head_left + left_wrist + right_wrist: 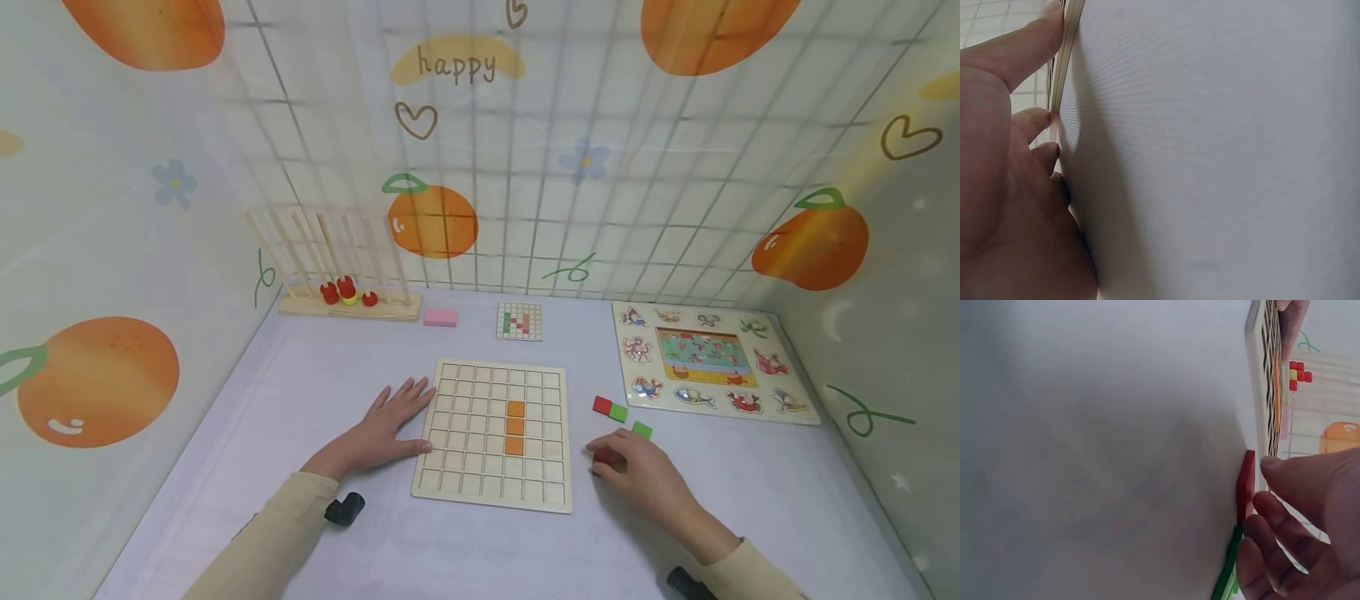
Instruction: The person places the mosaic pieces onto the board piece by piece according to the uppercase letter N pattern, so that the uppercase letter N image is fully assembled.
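The left wrist view catches the pale wooden edge of the grid board (468, 437); only the head view shows three square orange tiles (515, 428) inside it. The left hand (386, 429) lies spread, touching the board's left side. The right hand's (643, 473) thumb and fingers, parted, curve loosely over a flat red tile (1245, 481) right of the board, contact hard to judge.

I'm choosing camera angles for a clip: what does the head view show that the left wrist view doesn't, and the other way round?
Only the head view shows the right hand, orange tiles and animal puzzle. Only the left wrist view shows the left hand from its palm side. Both share that hand, the grid board and the pale tabletop.
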Tool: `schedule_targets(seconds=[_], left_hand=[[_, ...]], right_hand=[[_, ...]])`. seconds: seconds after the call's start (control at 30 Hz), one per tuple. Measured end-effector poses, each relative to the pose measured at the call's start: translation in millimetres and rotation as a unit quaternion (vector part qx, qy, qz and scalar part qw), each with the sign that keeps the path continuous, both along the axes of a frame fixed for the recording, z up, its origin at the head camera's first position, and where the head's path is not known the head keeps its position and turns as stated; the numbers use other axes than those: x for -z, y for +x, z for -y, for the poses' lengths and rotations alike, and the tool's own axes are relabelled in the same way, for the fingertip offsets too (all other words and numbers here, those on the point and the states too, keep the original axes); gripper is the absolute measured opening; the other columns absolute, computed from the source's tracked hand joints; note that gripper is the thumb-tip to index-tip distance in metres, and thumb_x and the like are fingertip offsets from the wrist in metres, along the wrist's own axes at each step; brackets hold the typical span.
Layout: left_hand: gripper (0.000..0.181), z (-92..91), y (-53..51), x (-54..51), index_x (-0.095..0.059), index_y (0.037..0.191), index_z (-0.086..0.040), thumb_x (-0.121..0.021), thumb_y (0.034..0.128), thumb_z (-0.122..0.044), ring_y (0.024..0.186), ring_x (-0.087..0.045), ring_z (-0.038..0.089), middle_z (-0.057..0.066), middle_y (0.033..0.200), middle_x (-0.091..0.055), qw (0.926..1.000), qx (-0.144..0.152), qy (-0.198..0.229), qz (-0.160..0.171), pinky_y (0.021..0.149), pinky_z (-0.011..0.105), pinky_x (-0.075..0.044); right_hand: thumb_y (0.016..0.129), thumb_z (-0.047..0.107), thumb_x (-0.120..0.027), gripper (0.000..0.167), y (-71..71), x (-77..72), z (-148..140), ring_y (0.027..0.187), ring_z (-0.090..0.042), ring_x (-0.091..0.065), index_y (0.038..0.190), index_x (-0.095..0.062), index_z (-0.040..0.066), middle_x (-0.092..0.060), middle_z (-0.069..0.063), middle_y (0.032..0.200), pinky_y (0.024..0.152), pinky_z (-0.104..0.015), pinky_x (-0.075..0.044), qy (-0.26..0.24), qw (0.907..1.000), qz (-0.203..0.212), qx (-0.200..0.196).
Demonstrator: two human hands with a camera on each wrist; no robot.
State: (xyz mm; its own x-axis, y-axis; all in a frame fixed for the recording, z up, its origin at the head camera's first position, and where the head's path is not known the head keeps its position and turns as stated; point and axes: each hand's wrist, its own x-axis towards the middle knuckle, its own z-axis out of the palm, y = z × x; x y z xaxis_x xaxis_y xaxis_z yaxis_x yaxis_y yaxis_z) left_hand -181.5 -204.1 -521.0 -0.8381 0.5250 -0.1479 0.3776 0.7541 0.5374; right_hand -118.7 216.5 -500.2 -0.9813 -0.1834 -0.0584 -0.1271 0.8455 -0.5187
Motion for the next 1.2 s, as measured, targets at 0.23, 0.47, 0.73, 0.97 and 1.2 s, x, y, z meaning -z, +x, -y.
schedule_targets(seconds=[0.23,0.47,0.73,0.97,1.2], left_hand=[[0.093,0.4,-1.0,2.4,-0.023,0.164,-0.019,-0.066,0.0918,-0.06,0.157,0.0,0.028,0.004,0.171,-0.009,1.0,-0.001,-0.008,0.001,0.125,0.054,0.006],[0.094,0.7,-0.7,1.4,-0.023,0.163,-0.018,-0.066,0.0917,-0.059,0.157,0.0,0.028,0.005,0.171,-0.01,1.0,0.002,-0.007,-0.004,0.125,0.054,0.005],[0.094,0.4,-0.3,2.9,-0.021,0.164,-0.021,-0.065,0.0916,-0.061,0.157,0.002,0.025,0.001,0.171,-0.007,0.9999,-0.005,-0.014,0.004,0.125,0.051,0.007],[0.093,0.2,0.2,1.5,-0.024,0.163,-0.018,-0.067,0.0917,-0.059,0.157,0.0,0.029,0.005,0.171,-0.01,1.0,-0.001,0.003,0.0,0.125,0.055,0.006],[0.093,0.2,-0.3,1.8,-0.024,0.163,-0.018,-0.067,0.0917,-0.058,0.157,-0.001,0.028,0.004,0.171,-0.01,1.0,-0.004,-0.004,-0.003,0.125,0.055,0.005]], right_hand=[[0.08,0.018,-0.088,0.033,3.7,2.0,-8.2,0.09,-0.009,-0.058,0.111,-0.078,0.019,-0.07,0.009,0.104,0.085,-0.038,-0.055,0.026,0.9995,-0.009,-0.018],[0.078,0.017,-0.089,0.033,1.5,3.9,-8.8,0.084,-0.009,-0.052,0.11,-0.078,0.02,-0.066,0.01,0.096,0.078,-0.034,-0.053,0.036,0.9991,-0.01,-0.021],[0.08,0.015,-0.088,0.032,-8.4,6.7,-7.2,0.09,-0.015,-0.055,0.11,-0.077,0.019,-0.067,0.005,0.101,0.08,-0.037,-0.055,0.03,0.9992,-0.024,-0.011],[0.081,0.015,-0.087,0.03,-17.9,8.9,-7.4,0.094,-0.019,-0.056,0.109,-0.077,0.017,-0.067,0.0,0.105,0.085,-0.042,-0.055,0.021,0.9994,-0.028,0.0],[0.081,0.017,-0.087,0.03,-22.2,10.6,-6.3,0.09,-0.019,-0.054,0.11,-0.077,0.015,-0.066,0.0,0.101,0.08,-0.038,-0.053,0.015,0.9993,-0.034,0.004]])
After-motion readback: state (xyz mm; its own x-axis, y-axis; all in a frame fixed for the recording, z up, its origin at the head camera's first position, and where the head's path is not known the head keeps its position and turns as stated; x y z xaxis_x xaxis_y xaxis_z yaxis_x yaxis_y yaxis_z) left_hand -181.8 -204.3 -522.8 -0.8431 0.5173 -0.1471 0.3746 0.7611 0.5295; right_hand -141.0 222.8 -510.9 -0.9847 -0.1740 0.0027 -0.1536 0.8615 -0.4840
